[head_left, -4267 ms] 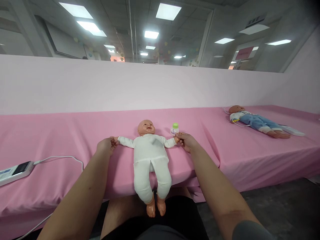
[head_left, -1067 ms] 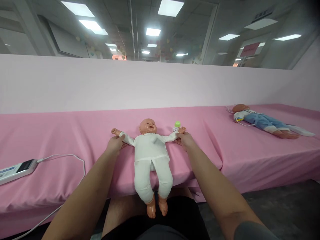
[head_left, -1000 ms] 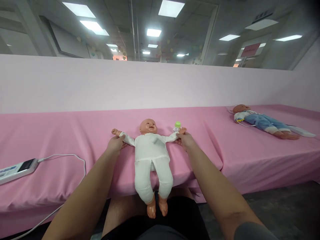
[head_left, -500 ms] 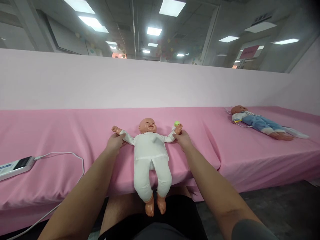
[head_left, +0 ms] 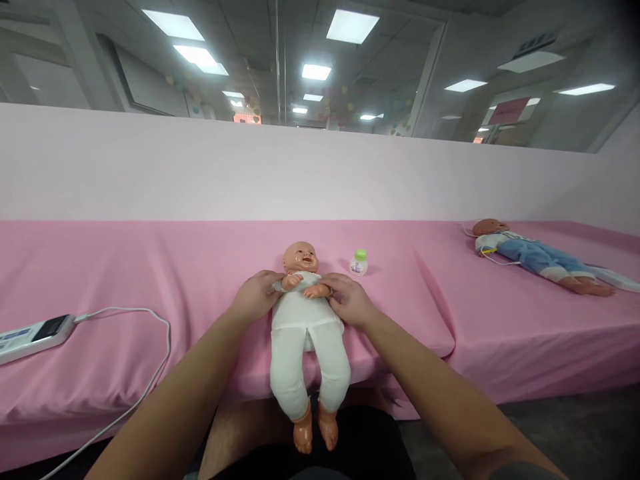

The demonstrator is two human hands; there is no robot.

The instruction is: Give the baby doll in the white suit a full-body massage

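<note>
1. Head view: the left hand [head_left: 257, 295] and right hand [head_left: 353, 300] hide most of the sleeves of the white-clad doll [head_left: 309, 319]; their fingers are closed round one forearm each, fingertips hard to make out. At 8 o'clock a white device [head_left: 35, 339] is cut off by the frame edge.
2. Half a second ago the doll's arms were spread; now both fold over its chest, and the bottle [head_left: 359, 265], at its 2 o'clock, shows whole.
3. Two dolls: this one face up on the pink worktop [head_left: 210, 253], feet overhanging at 6 o'clock; the blue-trousered doll [head_left: 535, 255] at 3 o'clock. One bottle, one device.
</note>
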